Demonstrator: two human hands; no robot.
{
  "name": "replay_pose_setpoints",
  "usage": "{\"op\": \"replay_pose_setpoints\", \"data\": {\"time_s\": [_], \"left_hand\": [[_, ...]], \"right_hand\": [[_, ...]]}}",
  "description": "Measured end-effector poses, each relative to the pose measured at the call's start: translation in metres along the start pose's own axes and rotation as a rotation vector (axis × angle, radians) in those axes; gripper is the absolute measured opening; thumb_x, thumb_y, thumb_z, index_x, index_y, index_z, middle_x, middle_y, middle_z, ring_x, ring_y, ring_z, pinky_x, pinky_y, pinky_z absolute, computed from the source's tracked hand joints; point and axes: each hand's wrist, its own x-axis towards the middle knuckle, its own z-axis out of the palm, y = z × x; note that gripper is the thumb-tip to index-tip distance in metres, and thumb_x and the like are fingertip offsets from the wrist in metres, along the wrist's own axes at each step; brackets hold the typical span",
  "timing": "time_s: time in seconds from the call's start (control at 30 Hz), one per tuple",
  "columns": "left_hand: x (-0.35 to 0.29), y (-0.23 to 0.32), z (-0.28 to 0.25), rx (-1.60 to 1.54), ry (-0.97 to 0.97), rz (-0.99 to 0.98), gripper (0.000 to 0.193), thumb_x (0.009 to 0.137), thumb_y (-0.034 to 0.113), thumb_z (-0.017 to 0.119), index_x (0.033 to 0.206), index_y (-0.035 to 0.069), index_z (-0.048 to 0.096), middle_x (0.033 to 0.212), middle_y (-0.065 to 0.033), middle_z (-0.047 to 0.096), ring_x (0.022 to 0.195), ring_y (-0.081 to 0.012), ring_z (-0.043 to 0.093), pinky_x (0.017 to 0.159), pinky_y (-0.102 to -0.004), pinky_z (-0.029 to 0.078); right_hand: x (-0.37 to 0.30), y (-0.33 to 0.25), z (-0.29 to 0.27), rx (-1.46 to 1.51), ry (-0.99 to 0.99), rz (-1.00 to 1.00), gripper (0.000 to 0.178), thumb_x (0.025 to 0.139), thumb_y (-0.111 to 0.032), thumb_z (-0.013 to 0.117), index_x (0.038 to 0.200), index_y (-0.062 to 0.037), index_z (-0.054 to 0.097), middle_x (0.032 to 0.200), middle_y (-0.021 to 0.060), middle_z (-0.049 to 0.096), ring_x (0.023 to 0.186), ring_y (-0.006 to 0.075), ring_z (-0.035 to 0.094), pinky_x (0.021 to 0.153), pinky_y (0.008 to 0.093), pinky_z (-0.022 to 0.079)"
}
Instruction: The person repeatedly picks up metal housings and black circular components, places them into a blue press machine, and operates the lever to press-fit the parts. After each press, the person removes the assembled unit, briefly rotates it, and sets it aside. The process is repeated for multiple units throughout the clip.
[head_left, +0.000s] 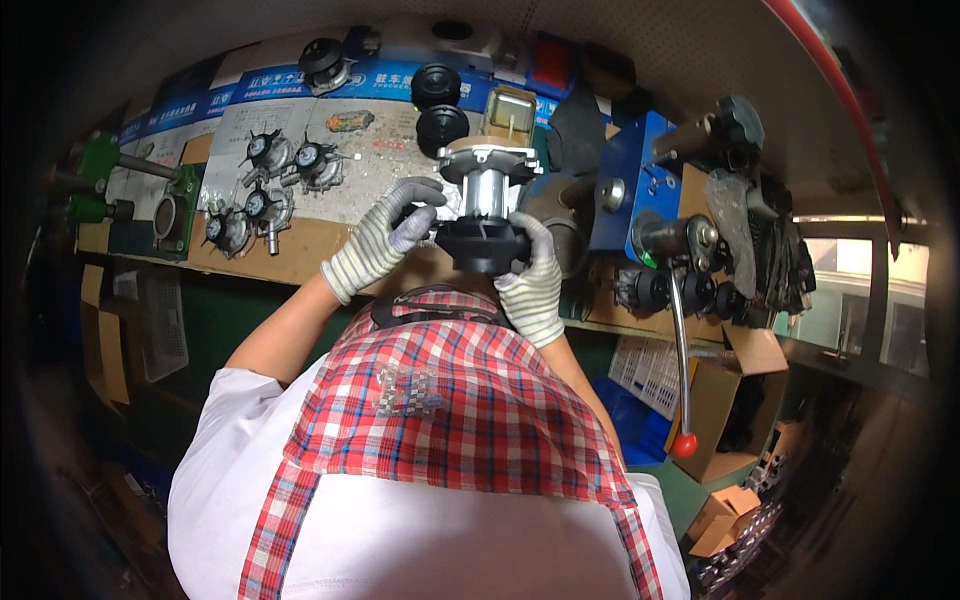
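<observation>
Gripped at its five o'clock side by the gloved right hand (533,275), the motor (486,195) sits at twelve o'clock in view. Beside it the left hand (385,237) curls; whether it holds anything cannot be told. Pumps (264,203) lie at the motor's nine o'clock, black wheels (441,130) at eleven.
</observation>
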Motion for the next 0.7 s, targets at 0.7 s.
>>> {"op": "replay_pose_setpoints", "data": {"time_s": [0.7], "left_hand": [[-0.009,-0.014,-0.062,-0.597,0.195,-0.260,0.060,0.088,0.023,0.077,0.140,0.007,0.052,0.126,-0.0025,0.063,0.118,-0.0156,0.057,0.105,-0.0346,0.044]], "right_hand": [[0.061,-0.038,0.092,-0.754,-0.182,-0.813,0.046,0.071,-0.028,0.075,0.117,-0.0289,0.071,0.106,0.0103,0.064,0.077,0.0284,0.062,0.062,0.0393,0.054]]}}
